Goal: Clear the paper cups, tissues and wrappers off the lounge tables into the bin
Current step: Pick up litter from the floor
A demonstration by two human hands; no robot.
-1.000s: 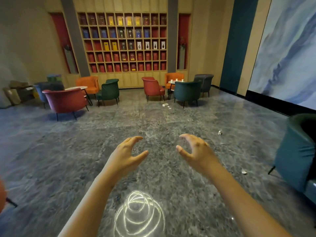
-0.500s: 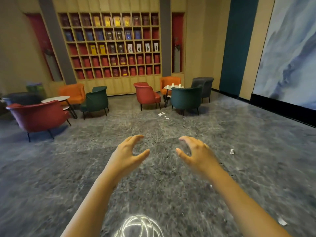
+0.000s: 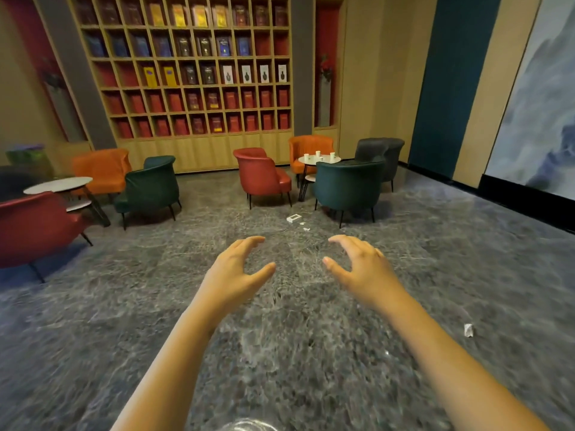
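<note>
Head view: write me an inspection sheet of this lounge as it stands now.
Surface: grey marbled floor; two round white tables, the far table among armchairs and the left table.
Job's things: three paper cups upright on the far table; no bin made out.
Clutter: small white box and scraps on the floor beside the green armchair; crumpled white piece on the floor at right.
Hands: left hand and right hand held out, fingers loosely curved, holding nothing.
Cables: nothing seen.
Surroundings: wall shelving filled with boxes; mural at right.
</note>
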